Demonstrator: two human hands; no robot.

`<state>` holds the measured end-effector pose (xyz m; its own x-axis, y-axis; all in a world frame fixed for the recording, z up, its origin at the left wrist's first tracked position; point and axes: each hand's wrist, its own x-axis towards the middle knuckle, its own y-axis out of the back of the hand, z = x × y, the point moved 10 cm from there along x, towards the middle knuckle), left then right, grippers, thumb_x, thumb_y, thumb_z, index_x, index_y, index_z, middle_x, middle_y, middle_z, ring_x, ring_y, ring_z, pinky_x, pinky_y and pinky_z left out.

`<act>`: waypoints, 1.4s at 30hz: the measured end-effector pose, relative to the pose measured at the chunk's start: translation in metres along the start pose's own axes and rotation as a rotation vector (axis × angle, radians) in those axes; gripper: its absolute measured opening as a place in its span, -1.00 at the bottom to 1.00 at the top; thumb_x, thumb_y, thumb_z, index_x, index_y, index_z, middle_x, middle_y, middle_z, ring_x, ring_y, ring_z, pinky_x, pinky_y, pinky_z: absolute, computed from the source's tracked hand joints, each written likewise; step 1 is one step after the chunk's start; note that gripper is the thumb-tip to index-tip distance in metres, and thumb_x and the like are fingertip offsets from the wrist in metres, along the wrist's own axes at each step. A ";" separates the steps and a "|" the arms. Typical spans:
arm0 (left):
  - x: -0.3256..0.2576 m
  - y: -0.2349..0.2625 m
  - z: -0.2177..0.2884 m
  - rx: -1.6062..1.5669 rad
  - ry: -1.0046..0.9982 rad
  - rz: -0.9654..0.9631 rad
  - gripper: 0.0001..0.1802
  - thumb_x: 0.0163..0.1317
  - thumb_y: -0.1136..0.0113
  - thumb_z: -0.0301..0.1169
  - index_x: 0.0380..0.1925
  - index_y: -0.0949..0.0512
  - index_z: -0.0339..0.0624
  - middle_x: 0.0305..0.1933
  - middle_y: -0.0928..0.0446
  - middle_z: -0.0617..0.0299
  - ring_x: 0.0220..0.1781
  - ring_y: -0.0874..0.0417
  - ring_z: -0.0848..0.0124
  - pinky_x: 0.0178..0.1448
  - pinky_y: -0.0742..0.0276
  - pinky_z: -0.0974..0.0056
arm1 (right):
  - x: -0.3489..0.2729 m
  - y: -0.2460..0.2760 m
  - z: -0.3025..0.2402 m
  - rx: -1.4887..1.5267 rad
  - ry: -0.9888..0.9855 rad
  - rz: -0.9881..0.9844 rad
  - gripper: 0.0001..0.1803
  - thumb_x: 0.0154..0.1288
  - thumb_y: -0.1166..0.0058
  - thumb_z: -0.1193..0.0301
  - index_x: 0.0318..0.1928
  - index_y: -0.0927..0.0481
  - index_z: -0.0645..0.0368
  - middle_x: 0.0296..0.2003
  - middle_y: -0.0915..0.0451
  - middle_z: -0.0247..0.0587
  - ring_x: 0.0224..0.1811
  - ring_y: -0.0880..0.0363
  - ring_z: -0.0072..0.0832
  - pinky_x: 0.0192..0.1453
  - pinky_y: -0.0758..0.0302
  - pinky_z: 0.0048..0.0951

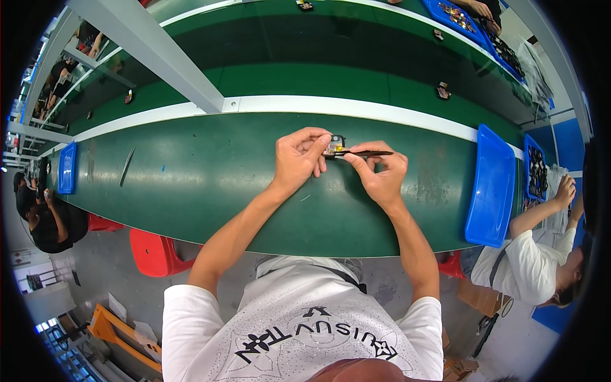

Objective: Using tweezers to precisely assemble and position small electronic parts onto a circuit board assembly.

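My left hand (296,158) pinches a small black-framed electronic part (337,141) with a clear and yellow inside, held just above the green table. Its fingers hide the part's left side. From the right, my right hand (384,173) grips dark tweezers (369,153) between thumb and fingers. The tweezers' tips reach the yellow area of the part; whether they have hold of anything there is too small to tell.
A second pair of tweezers (127,165) lies on the green table (216,165) at left. Blue trays (490,188) stand at both ends. Beyond a white rail (356,108), a green conveyor belt (305,79) carries small parts (443,91). Co-workers (531,264) sit at either side.
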<state>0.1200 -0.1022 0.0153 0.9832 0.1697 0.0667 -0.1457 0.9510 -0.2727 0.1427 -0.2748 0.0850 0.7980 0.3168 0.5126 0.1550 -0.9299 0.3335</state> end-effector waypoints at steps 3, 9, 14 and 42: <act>0.000 0.004 0.002 0.009 -0.025 0.039 -0.79 0.45 -0.22 -0.49 -0.10 -0.64 -0.49 -0.42 -0.65 0.12 -0.61 -0.61 0.50 -0.63 -0.45 0.45 | 0.002 0.004 -0.005 0.010 0.024 0.035 -0.87 0.12 -0.48 0.58 -0.32 -0.76 0.25 -0.47 -0.72 -0.35 -0.72 -0.23 -0.80 -0.61 -0.12 -0.62; 0.001 0.010 0.003 0.018 -0.028 0.080 -0.79 0.45 -0.22 -0.48 -0.09 -0.64 -0.47 -0.43 -0.64 0.15 -0.60 -0.60 0.51 -0.62 -0.44 0.45 | 0.002 -0.002 -0.020 -0.070 0.146 -0.020 -0.84 0.07 -0.47 0.59 -0.31 -0.76 0.19 -0.44 -0.76 -0.33 -0.76 -0.24 -0.73 -0.63 -0.16 -0.60; 0.001 0.010 0.000 0.029 -0.023 0.079 -0.80 0.44 -0.23 -0.48 -0.09 -0.64 -0.46 -0.44 -0.64 0.16 -0.60 -0.60 0.51 -0.62 -0.44 0.46 | 0.002 -0.006 -0.024 -0.070 0.182 -0.033 -0.83 0.05 -0.48 0.58 -0.32 -0.76 0.16 -0.38 -0.79 -0.31 -0.77 -0.21 -0.71 -0.64 -0.18 -0.58; 0.002 -0.005 -0.003 -0.032 0.083 -0.102 -0.73 0.41 -0.25 -0.51 0.01 -0.59 -0.50 -0.34 -0.69 0.08 -0.49 -0.70 0.45 -0.51 -0.60 0.42 | 0.000 -0.008 -0.028 -0.127 0.238 -0.039 -0.86 0.06 -0.44 0.64 -0.36 -0.75 0.22 -0.34 -0.81 -0.25 -0.74 -0.29 -0.71 -0.62 -0.20 -0.61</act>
<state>0.1226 -0.1073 0.0140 0.9986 0.0498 0.0167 -0.0426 0.9532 -0.2992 0.1258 -0.2622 0.1044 0.6312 0.4006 0.6642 0.0963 -0.8901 0.4454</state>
